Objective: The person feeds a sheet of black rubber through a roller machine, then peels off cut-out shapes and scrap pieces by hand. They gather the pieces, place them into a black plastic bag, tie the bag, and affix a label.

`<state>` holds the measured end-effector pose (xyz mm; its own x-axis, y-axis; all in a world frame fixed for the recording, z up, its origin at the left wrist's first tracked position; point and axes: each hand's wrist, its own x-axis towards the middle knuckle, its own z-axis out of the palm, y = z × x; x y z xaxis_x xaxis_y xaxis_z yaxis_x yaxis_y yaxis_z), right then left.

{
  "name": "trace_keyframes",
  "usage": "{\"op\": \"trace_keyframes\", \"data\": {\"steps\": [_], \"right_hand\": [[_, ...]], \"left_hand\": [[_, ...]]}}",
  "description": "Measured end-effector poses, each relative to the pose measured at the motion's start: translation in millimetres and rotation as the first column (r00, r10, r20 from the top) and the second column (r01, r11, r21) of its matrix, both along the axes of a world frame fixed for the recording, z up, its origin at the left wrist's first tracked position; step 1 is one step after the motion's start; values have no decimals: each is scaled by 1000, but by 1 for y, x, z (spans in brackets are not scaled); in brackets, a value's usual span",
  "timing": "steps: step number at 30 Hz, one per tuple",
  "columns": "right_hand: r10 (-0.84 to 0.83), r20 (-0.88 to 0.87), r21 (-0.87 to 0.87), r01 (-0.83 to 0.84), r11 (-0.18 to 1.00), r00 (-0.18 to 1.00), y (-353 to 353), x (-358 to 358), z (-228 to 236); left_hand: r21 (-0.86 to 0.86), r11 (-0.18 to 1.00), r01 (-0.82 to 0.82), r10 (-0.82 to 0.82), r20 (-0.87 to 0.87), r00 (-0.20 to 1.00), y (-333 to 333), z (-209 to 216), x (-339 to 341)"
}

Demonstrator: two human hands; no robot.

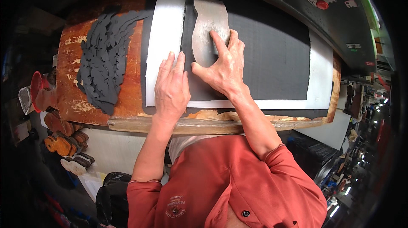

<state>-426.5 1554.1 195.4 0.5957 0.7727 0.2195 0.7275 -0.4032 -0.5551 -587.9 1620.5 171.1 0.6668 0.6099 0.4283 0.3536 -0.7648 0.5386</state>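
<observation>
A black sheet (pixel 272 58) lies on a white board (pixel 163 28). On the sheet rests a long, silvery, sole-shaped cutting die (pixel 208 13) with a wavy outline. My right hand (pixel 225 64) grips the die's near end, the thumb by its left edge, the index finger on top and the other fingers along its right edge. To the left, my left hand (pixel 172 87) lies with its fingers stretched out over the white board and the sheet's left edge, holding nothing.
Dark grey cut scraps (pixel 104 58) are heaped on the worn brown tabletop (pixel 72 75). A dark machine body with a red button (pixel 322 4) overhangs the far right. Sole-shaped pieces (pixel 63 143) are stacked at lower left, near a red-rimmed container (pixel 38 92).
</observation>
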Motion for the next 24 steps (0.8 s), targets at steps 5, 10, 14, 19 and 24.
{"op": "trace_keyframes", "data": {"steps": [5,10,14,19,24], "right_hand": [[-35,107,26,32,999,994,16,-7,-1],[-17,158,47,9,999,987,21,-7,-8],[113,35,121,-117,986,993,-6,11,-12],[88,-159,338,-29,941,983,-94,49,-16],[-229,-448,515,459,724,864,-159,116,-21]], "left_hand": [[-3,1000,1,-1,-23,1000,-1,-4,0],[-7,1000,7,-7,-21,1000,3,-7,2],[-8,1000,-7,7,69,998,-10,4,-7],[-136,972,193,-162,213,964,-83,12,-39],[127,973,191,-197,30,980,-95,-25,-35]]}}
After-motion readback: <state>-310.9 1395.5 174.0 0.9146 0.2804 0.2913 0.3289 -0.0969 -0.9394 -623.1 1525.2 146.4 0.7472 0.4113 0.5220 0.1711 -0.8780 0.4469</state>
